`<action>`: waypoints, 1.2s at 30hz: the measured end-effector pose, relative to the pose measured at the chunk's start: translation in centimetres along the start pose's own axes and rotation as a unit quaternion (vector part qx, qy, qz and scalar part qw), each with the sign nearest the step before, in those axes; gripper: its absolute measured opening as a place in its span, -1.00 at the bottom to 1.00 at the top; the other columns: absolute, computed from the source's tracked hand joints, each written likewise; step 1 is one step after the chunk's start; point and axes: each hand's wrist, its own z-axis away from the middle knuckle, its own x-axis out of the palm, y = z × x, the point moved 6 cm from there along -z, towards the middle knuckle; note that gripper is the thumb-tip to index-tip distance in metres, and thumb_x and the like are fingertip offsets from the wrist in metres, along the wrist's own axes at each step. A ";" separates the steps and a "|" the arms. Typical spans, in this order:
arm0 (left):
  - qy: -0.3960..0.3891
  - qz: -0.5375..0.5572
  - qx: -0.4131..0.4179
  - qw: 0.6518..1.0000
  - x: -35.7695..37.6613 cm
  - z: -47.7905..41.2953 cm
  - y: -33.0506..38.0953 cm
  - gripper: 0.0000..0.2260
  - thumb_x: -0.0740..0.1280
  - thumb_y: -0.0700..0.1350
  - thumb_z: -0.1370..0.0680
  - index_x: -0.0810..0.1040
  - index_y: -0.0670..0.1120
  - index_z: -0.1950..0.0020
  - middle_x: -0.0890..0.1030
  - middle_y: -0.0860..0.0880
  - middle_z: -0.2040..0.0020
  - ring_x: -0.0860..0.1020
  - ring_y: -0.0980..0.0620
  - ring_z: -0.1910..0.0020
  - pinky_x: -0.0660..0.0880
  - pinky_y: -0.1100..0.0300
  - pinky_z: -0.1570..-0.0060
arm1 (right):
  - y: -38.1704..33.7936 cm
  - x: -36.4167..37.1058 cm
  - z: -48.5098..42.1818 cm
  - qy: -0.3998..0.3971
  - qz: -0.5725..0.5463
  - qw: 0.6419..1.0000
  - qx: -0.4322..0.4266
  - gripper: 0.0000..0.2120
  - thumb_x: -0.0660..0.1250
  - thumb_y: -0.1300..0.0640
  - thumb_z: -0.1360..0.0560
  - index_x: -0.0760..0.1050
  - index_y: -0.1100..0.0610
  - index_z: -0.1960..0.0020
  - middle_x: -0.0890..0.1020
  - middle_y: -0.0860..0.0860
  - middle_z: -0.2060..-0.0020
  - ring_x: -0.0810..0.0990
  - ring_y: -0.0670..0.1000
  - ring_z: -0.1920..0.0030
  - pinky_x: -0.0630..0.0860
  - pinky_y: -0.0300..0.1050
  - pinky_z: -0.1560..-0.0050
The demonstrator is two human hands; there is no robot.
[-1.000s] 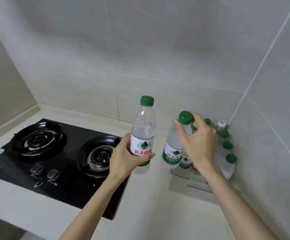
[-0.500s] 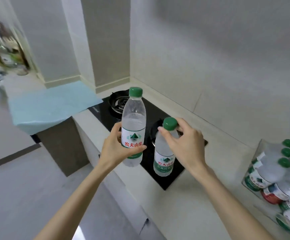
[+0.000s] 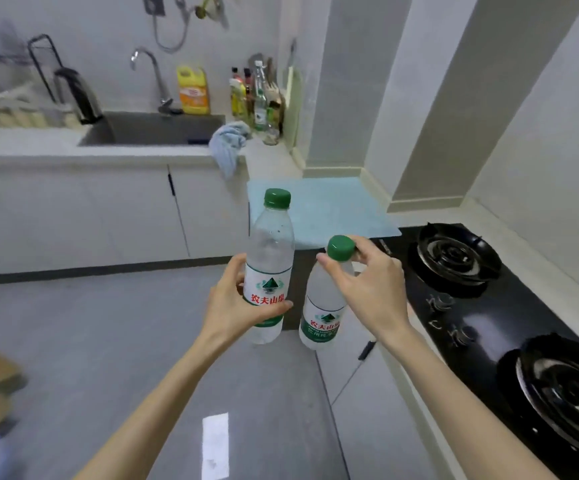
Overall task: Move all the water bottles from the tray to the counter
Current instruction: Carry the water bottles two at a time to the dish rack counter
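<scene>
Bottles filled both our hands. Our left hand wrapped its fingers around the label of one clear, green-capped plastic water bottle, upright above the grey floor. Our right hand pinched the neck of a second such bottle, beside the black gas hob.

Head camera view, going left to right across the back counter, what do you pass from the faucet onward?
Faucet → yellow detergent jug → blue cloth hanging over the counter edge → cluster of condiment bottles against the wall corner.
</scene>
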 end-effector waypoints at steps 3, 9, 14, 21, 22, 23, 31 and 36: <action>0.064 -0.018 -0.025 0.997 -6.5 -1.3 -2.4 -0.28 0.62 0.17 -0.07 0.39 0.18 -0.14 0.68 0.07 0.07 0.66 0.08 0.07 0.61 -0.06 0.03 | -3.0 6.6 -3.0 -0.042 -0.022 0.998 -0.030 -0.74 0.43 -0.15 -0.39 0.57 -0.05 0.01 0.65 -0.18 0.20 0.61 -0.12 0.11 0.57 -0.04 0.06; 0.196 -0.052 -0.064 0.977 -18.9 -4.0 -6.6 -0.21 0.59 0.24 -0.05 0.36 0.22 -0.21 0.66 0.10 0.04 0.64 0.11 0.03 0.60 -0.05 0.00 | -9.4 20.5 -8.6 -0.142 -0.074 0.982 -0.102 -0.71 0.41 -0.17 -0.40 0.56 -0.04 -0.04 0.66 -0.15 0.14 0.61 -0.10 0.02 0.57 0.03 0.03; 0.271 -0.064 -0.088 0.956 -28.3 -8.3 -9.2 -0.24 0.57 0.24 -0.05 0.37 0.21 -0.18 0.64 0.17 0.02 0.61 0.19 0.02 0.60 0.08 -0.01 | -14.8 31.7 -13.8 -0.208 -0.113 0.962 -0.139 -0.60 0.33 -0.30 -0.36 0.56 -0.07 -0.05 0.67 -0.17 0.11 0.61 -0.10 0.00 0.58 0.10 0.02; 0.369 -0.074 -0.090 0.922 -41.5 -15.7 -11.5 -0.31 0.65 0.02 -0.16 0.41 0.12 -0.20 0.63 0.15 -0.03 0.60 0.19 -0.01 0.58 0.19 -0.01 | -23.8 45.7 -22.5 -0.283 -0.187 0.925 -0.170 -0.74 0.44 -0.12 -0.39 0.60 -0.04 -0.02 0.68 -0.20 0.11 0.61 -0.15 -0.01 0.58 0.05 -0.06; 0.380 -0.075 -0.088 0.918 -43.5 -16.8 -11.6 -0.32 0.64 0.01 -0.17 0.41 0.12 -0.19 0.63 0.17 -0.04 0.60 0.20 -0.02 0.57 0.21 0.00 | -25.5 47.8 -23.8 -0.294 -0.197 0.919 -0.175 -0.75 0.45 -0.10 -0.39 0.60 -0.04 -0.02 0.68 -0.20 0.11 0.61 -0.15 -0.02 0.58 0.05 -0.07; 0.387 -0.078 -0.085 0.915 -45.2 -17.7 -11.4 -0.32 0.64 0.00 -0.17 0.41 0.13 -0.19 0.62 0.18 -0.05 0.59 0.22 -0.03 0.55 0.24 0.01 | -26.9 49.3 -24.9 -0.298 -0.204 0.915 -0.182 -0.76 0.45 -0.10 -0.39 0.59 -0.06 -0.02 0.67 -0.20 0.11 0.61 -0.15 -0.02 0.57 0.05 -0.07; 0.454 -0.074 -0.090 0.884 -59.9 -24.6 -14.2 -0.29 0.65 -0.05 -0.17 0.41 0.06 -0.24 0.62 0.16 -0.05 0.59 0.29 0.01 0.50 0.43 0.10 | -36.9 63.6 -32.1 -0.314 -0.213 0.897 -0.227 -0.73 0.43 -0.13 -0.39 0.59 -0.04 -0.03 0.67 -0.19 0.11 0.61 -0.12 0.00 0.54 0.04 -0.10; 0.449 -0.080 -0.088 0.885 -69.5 -30.3 -17.7 -0.29 0.65 -0.06 -0.18 0.40 0.03 -0.23 0.62 0.15 -0.04 0.59 0.29 0.02 0.51 0.44 0.14 | -41.9 73.3 -35.8 -0.325 -0.217 0.893 -0.224 -0.75 0.44 -0.13 -0.38 0.59 -0.07 -0.01 0.67 -0.19 0.09 0.60 -0.11 -0.02 0.54 0.01 -0.11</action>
